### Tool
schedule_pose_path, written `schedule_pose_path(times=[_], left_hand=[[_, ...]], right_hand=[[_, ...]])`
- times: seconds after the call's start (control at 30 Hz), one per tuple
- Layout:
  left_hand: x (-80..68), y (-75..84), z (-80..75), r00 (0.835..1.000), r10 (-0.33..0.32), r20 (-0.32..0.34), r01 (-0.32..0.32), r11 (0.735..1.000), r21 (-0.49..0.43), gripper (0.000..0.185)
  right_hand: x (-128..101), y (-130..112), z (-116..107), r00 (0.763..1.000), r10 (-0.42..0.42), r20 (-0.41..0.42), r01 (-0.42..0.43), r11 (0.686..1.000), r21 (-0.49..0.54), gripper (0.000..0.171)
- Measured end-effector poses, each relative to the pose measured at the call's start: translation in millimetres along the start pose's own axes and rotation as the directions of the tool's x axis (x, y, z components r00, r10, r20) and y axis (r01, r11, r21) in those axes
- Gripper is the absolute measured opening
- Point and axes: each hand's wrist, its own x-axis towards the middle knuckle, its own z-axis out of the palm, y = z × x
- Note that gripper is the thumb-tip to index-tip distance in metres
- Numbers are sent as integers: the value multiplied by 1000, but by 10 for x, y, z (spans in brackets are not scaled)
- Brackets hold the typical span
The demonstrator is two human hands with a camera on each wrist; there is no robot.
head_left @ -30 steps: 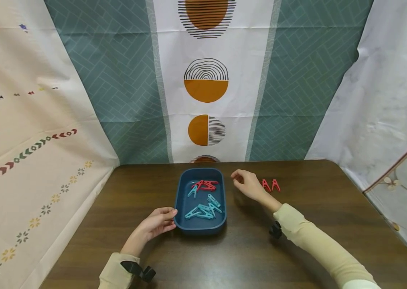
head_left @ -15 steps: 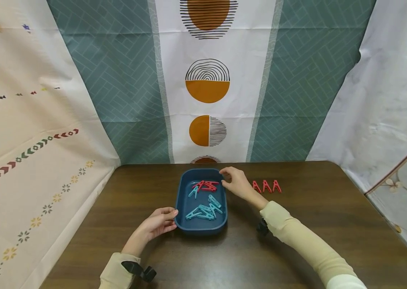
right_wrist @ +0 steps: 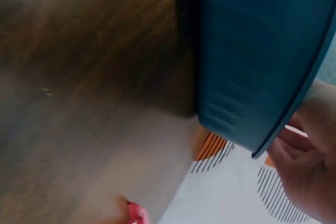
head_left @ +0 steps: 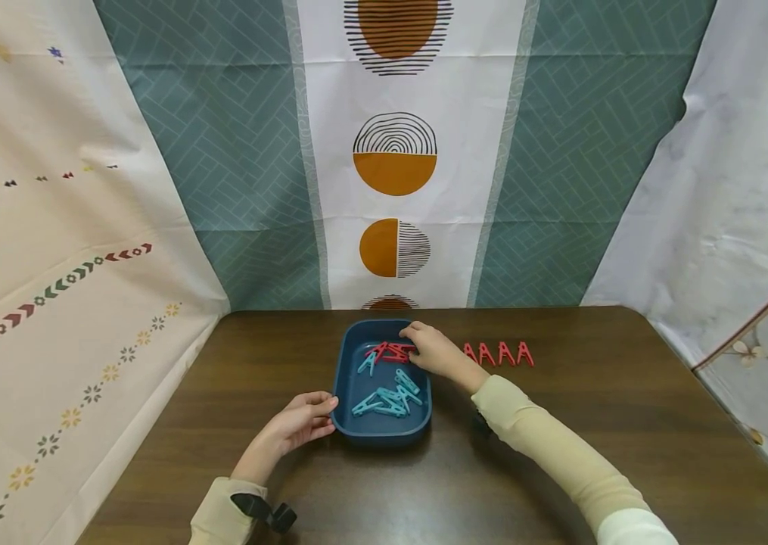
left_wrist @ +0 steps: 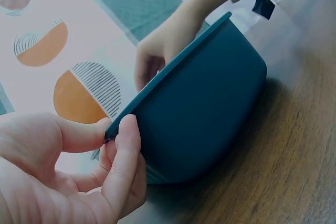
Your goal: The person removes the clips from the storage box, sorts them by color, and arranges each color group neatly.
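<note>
Left hand point(head_left: 298, 424) pinches the smooth, rounded blue plastic tray point(head_left: 349, 393).

Soft, even light fills the room and the head view is sharp, though its wide lens bows the table point(head_left: 561, 424) and hangings at the edges. Shadows under the tray point(head_left: 384, 433) are faint. Both wrist views are dimmer, the right badly blurred.
</note>
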Motion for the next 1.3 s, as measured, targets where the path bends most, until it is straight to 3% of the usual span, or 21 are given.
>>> schedule_pose_path(times=[0.17, 0.37, 0.53, 0.67, 0.8, 0.93, 1.17, 1.3], left_hand=[[1, -7, -9, 1000, 0, -1, 0, 1000, -4, 25], [7, -17, -5, 1000, 4, 1, -4, 1000, -9, 20], [8, -24, 12, 1000, 8, 15, -8, 1000, -26, 16], [0, -24, 12, 1000, 12, 17, -12, 1000, -29, 15], [-9, -23, -3, 1000, 14, 21, -14, 999, -30, 16], [-11, -25, -6, 1000, 13, 26, -12, 999, -34, 17], [-9, -29, 4, 1000, 12, 14, -12, 999, -29, 22], [-7, -17, 9, 1000, 15, 13, -14, 1000, -19, 22]], right_hand=[[97, -83, 39, 997, -7, 82, 24, 977, -212, 24], [148, -154, 118, 995, 41, 87, -5, 925, -381, 5], [160, -164, 194, 995, 52, 84, -7, 886, -464, 10], [184, -162, 229, 996, 44, 81, -1, 883, -470, 3], [222, -159, 248, 994, 54, 97, -8, 904, -427, 14], [247, -144, 270, 992, 58, 115, -7, 915, -403, 14], [264, -132, 261, 974, 96, 207, -12, 927, -374, 39], [250, -141, 236, 969, 107, 223, -7, 914, -406, 21]])
